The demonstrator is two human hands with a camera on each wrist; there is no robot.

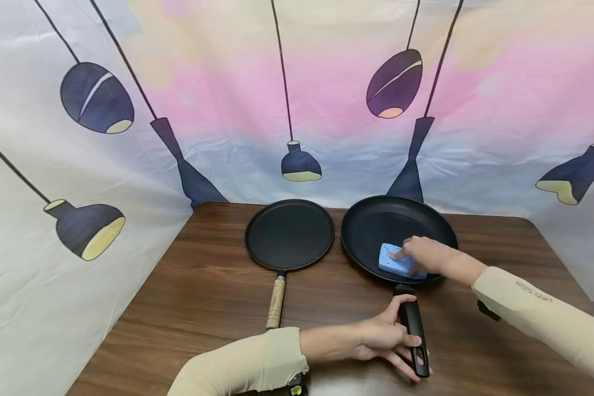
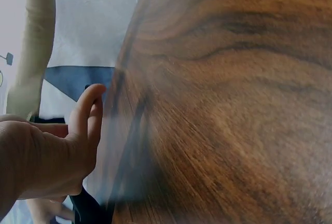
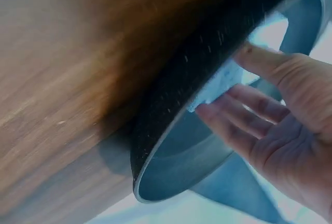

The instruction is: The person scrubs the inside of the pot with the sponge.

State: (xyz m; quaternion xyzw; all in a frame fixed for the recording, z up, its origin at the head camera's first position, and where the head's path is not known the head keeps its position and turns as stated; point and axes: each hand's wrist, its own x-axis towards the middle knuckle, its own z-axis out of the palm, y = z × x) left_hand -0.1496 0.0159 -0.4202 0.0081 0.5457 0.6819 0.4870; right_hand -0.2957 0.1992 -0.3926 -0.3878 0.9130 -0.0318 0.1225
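Observation:
A black frying pan (image 1: 376, 220) sits at the right of the table, its handle (image 1: 413, 319) pointing toward me. My left hand (image 1: 376, 336) holds that handle, with some fingers reaching under and past it. Inside the pan, my right hand (image 1: 433, 256) grips a light blue sponge (image 1: 393, 263) against the near part of the base. The right wrist view shows the thumb and fingers of the right hand (image 3: 295, 115) at the sponge (image 3: 220, 84), beyond the pan's rim. The left hand (image 2: 49, 156) appears at the edge of the left wrist view, its grip partly hidden.
A flat black griddle pan (image 1: 289, 234) with a light wooden handle (image 1: 276, 302) lies left of the frying pan. Both rest on a brown wood-grain table (image 1: 198, 291). Behind hangs a cloth backdrop (image 1: 227, 82) printed with lamps.

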